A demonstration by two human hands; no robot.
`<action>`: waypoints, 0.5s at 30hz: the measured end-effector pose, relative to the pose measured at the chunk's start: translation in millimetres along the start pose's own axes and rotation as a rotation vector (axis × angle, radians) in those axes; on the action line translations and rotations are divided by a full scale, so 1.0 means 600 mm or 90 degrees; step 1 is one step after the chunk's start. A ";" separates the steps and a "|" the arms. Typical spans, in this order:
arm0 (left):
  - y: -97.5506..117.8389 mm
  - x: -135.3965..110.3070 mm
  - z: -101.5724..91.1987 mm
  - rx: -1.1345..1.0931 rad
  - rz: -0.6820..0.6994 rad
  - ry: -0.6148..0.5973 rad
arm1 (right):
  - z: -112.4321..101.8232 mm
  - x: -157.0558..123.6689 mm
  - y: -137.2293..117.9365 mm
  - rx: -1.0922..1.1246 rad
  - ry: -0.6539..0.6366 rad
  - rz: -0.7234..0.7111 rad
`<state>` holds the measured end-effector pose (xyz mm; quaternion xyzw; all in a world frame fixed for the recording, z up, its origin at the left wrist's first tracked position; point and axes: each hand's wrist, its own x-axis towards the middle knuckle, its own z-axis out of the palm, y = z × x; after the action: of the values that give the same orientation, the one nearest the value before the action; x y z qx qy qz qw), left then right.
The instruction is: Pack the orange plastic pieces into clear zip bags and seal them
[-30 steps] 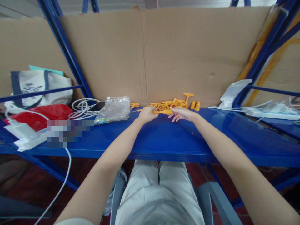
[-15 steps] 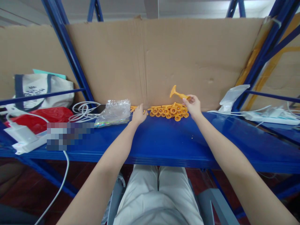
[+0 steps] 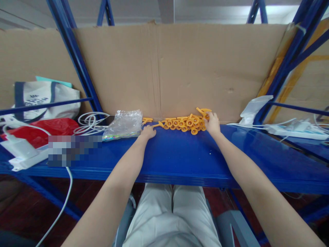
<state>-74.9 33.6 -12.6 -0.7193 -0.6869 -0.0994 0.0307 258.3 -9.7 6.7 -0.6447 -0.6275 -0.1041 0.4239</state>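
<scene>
Reaching forward from a seat, a person has both bare arms stretched across a glossy blue metal shelf (image 3: 180, 157), which is backed by a creased sheet of brown cardboard (image 3: 185, 68). At the centre of the frame, against the foot of the cardboard, lies a heap of small orange plastic pieces (image 3: 183, 123). They are smooth and moulded, with round flared heads and short stems.

The right hand (image 3: 212, 124) is at the right end of the heap, its fingers drawn together around a T-shaped piece (image 3: 202, 110) that rests tilted on top of the pile. The left hand (image 3: 147, 132) sits curled, knuckles up, at the left end, with its fingertips against a stray orange bit (image 3: 157, 125). From this angle I cannot tell whether it is actually pinching it.

Left of centre there is a crinkled clear plastic bag (image 3: 124, 123), then a loose coil of white cable (image 3: 89, 121). Further left are a soft red bag (image 3: 48, 125), a cream canvas tote (image 3: 43, 97) and a boxy white adapter (image 3: 20, 149). At the right edge a white power strip (image 3: 293, 129) lies near a limp white plastic pouch (image 3: 254, 107).
</scene>
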 end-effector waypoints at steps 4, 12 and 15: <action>0.006 -0.010 -0.012 0.014 0.002 0.035 | 0.012 0.000 -0.010 -0.081 -0.043 -0.027; 0.014 -0.013 -0.022 -0.016 0.041 0.076 | 0.024 0.002 -0.011 -0.104 -0.117 -0.067; 0.020 -0.014 -0.022 -0.015 0.061 0.076 | 0.022 0.004 -0.003 -0.085 -0.151 -0.063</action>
<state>-64.7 22.1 0.1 -0.7443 -0.6475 -0.1486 0.0683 252.0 0.9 0.5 -0.6474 -0.6958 -0.0894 0.2977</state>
